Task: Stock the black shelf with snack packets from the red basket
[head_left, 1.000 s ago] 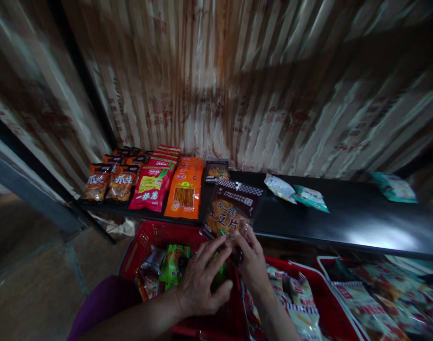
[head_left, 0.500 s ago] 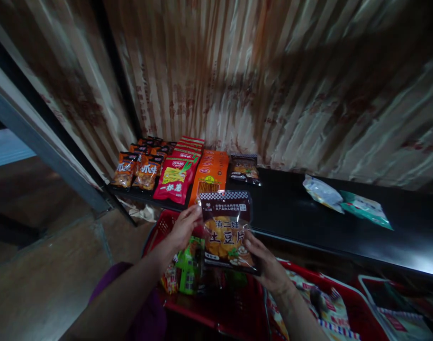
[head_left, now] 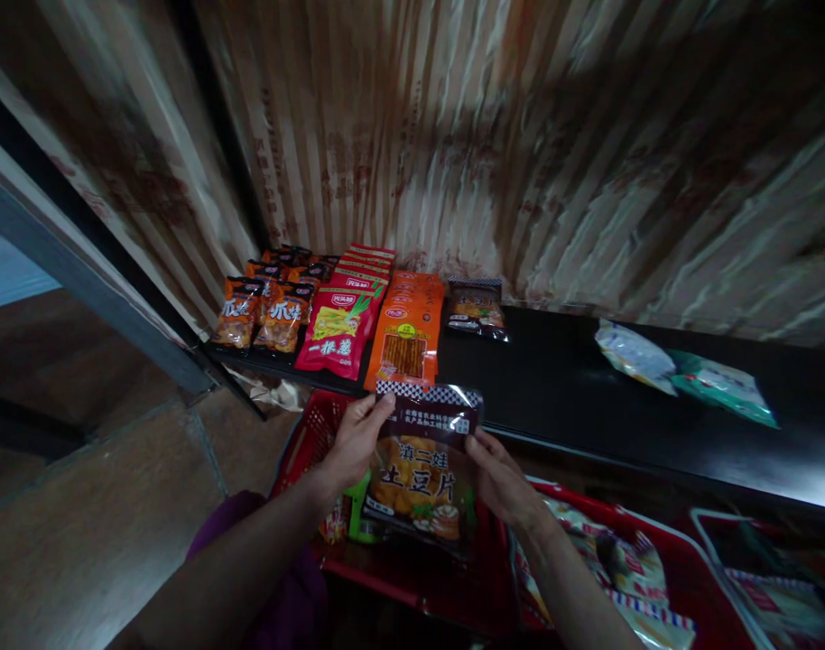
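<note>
Between my two hands is a dark brown bag of potato chips (head_left: 419, 474), its printed front facing me and its checkered top edge up. My left hand (head_left: 355, 438) pinches the bag's upper left edge, thumb over the front. Along the upper right edge, my right hand (head_left: 504, 478) grips the same bag. Below it lies a red basket (head_left: 412, 587) with a green packet (head_left: 362, 524) partly hidden behind the bag. A matching brown bag (head_left: 477, 309) rests on the black shelf (head_left: 541, 379) beyond.
Orange snack bags (head_left: 281, 316), red packets (head_left: 338, 325) and orange packets (head_left: 405, 329) stand in rows at the shelf's left. A white bag (head_left: 634, 355) and a teal bag (head_left: 724, 386) lie farther right. Another red basket (head_left: 690, 560) holds several bags. Pleated cloth (head_left: 453, 135) hangs behind.
The held bag has moved lower toward the basket and tips slightly. My right hand has shifted up its edge. The view has shifted a little.
</note>
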Demonstrator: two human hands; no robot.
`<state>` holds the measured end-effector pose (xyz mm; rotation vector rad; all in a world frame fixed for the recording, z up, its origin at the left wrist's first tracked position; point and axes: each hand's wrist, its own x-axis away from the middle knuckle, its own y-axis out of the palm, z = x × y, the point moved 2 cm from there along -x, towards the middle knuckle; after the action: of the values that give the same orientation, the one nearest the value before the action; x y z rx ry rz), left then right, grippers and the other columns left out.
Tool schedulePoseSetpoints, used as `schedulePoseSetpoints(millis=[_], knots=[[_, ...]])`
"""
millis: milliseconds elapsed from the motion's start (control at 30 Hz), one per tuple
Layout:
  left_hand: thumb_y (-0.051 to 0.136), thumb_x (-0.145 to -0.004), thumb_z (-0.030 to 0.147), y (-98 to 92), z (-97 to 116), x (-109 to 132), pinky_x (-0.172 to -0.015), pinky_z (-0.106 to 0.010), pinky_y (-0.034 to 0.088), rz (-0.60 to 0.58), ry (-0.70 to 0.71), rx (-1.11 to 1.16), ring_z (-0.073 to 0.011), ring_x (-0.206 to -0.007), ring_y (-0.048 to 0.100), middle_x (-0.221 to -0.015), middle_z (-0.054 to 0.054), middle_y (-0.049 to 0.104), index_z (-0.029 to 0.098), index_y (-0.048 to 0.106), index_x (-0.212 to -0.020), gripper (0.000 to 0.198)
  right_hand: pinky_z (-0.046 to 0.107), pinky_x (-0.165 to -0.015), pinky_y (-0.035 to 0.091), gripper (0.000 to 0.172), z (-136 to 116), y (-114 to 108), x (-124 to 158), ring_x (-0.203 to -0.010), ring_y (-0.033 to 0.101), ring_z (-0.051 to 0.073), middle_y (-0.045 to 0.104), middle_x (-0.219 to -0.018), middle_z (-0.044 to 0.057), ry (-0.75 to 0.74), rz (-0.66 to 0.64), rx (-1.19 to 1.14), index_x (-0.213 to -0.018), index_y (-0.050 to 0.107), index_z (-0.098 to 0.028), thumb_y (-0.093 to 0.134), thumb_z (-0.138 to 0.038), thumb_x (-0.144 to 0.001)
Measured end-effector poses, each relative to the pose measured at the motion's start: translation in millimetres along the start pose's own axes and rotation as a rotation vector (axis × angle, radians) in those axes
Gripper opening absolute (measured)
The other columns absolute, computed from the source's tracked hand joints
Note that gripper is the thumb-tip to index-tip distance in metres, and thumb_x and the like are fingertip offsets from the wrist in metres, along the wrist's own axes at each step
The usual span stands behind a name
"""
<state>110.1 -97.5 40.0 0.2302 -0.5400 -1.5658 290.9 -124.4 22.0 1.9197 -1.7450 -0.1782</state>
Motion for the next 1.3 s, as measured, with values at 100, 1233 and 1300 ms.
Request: schedulePoseSetpoints(millis=[100,1233,1300], knots=[[0.07,-0.069,0.046,0.8,-10.0,2.0,-0.063,-0.022,0.04,0.005,0.0,-0.098,-0.0096,-0.063,0.051,-0.065,0.002,0.059,0.013,0.061,-0.069,0.034,0.043,-0.086,0.05,0.032,-3.8,0.6,-3.5,-0.09,0.067,0.026,0.075,-0.077,0.003,-0.056,0.149,-0.09,-0.075,0.071,-0.025,0.084,-0.045,-0.052],[0.06,-0.075,0.051,20.9,-22.3,5.6,-0.069,-0.025,0.041,-0.158,0.012,-0.345,-0.0154,-0.072,0.053,-0.072,0.0,0.064,0.015,0.066,-0.071,0.036,0.039,-0.074,0.057,0.031,-20.7,-27.4,-4.4,-0.079,0.07,0.025,0.072,-0.067,0.002,-0.093,0.349,-0.158,-0.069,0.067,-0.019,0.083,-0.04,-0.054],[0.061,-0.076,0.048,19.3,-26.6,5.4,-0.069,-0.025,0.041,-0.19,0.0,-0.348,-0.0148,-0.072,0.054,-0.073,0.0,0.064,0.016,0.066,-0.07,0.033,0.039,-0.074,0.057,0.03,-21.9,-30.3,-5.0,-0.079,0.07,0.026,0.072,-0.065,0.002,-0.099,0.367,-0.172,-0.068,0.066,-0.02,0.084,-0.039,-0.054]])
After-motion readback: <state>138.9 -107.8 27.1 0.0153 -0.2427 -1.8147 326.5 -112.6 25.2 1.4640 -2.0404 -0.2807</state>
